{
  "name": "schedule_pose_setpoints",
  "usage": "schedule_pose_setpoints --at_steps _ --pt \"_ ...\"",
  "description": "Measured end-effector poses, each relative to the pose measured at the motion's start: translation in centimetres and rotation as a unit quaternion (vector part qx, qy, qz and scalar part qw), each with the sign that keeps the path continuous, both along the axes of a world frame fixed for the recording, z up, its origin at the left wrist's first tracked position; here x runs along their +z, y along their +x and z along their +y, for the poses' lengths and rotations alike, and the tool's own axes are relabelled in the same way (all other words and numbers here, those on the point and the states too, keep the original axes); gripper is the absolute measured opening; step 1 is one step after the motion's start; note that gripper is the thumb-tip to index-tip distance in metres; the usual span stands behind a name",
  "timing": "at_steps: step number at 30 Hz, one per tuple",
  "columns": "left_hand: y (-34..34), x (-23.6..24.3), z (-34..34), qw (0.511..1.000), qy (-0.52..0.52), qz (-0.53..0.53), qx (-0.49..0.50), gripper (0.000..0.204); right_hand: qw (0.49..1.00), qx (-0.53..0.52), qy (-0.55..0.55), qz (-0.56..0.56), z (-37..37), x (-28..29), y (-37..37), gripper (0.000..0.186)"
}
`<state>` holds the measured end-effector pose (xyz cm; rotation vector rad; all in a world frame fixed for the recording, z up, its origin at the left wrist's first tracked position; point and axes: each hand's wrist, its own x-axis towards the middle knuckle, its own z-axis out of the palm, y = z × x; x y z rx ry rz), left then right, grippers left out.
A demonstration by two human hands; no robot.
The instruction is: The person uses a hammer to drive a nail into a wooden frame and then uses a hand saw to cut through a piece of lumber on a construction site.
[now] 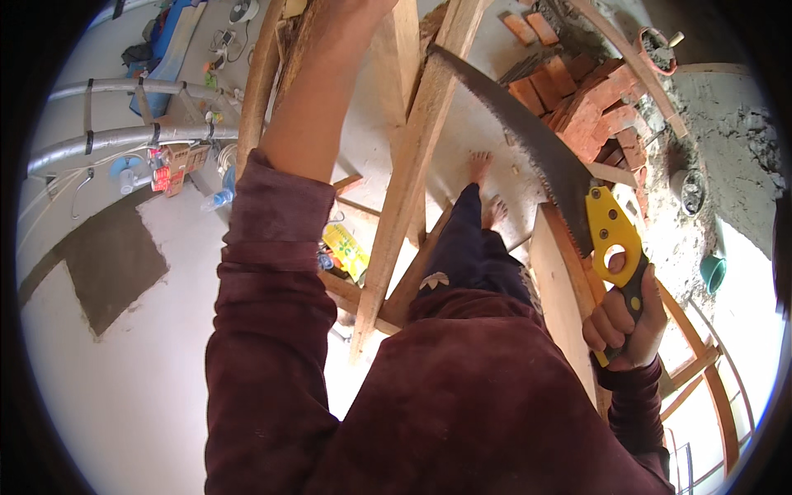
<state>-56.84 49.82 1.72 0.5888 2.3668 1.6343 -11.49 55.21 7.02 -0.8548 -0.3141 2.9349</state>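
Note:
My right hand (pixel 623 322) grips the yellow-and-black handle (pixel 606 214) of a hand saw at the right. The saw's dark blade (pixel 520 124) slants up leftward, its tip against a long wooden beam (pixel 412 181) near the top centre. My left arm reaches up past the timber; my left hand (pixel 367 10) is at the top edge among wooden pieces (pixel 396 58), its fingers out of frame, so what it holds cannot be seen. A pale board (pixel 557 313) stands beside my right leg and beneath the saw.
Bricks (pixel 577 99) are piled at upper right beside rough cement, near a green container (pixel 711 272). My bare feet (pixel 480 161) are on the floor below. Metal pipes (pixel 107 140), a blue mat (pixel 165 58), boxes (pixel 173 169) and bottles lie on the left. A wooden frame (pixel 701 363) is at lower right.

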Motion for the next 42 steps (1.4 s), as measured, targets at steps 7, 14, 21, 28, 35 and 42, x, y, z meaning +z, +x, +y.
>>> schedule_pose_setpoints --at_steps 7,14,21,28,35,42 --pt "1.1 -1.0 6.4 0.996 0.041 0.045 -0.063 0.044 0.958 0.098 -0.014 0.27 4.9 -13.2 -22.2 0.023" --pt "-0.6 -1.3 -0.2 1.0 -0.01 0.013 -0.024 0.043 0.994 0.002 -0.009 -0.105 -1.5 -1.3 -2.9 0.039" --pt "3.3 1.1 6.4 0.997 0.037 0.035 -0.063 0.044 0.973 -0.002 0.219 0.076 2.9 -14.0 -18.7 0.03" --pt "0.4 -1.0 -0.3 0.999 -0.047 0.004 -0.002 0.04 0.989 -0.002 0.008 -0.146 -3.0 -0.6 -4.0 0.049" --pt "3.3 0.9 6.1 0.996 -0.058 0.062 -0.015 0.043 0.993 -0.012 0.064 0.102 1.8 -12.0 -19.5 0.037" --pt "0.8 -1.8 -0.9 0.999 0.03 0.015 -0.025 0.048 0.995 -0.009 -0.023 -0.101 -4.2 -1.4 -4.1 0.03"
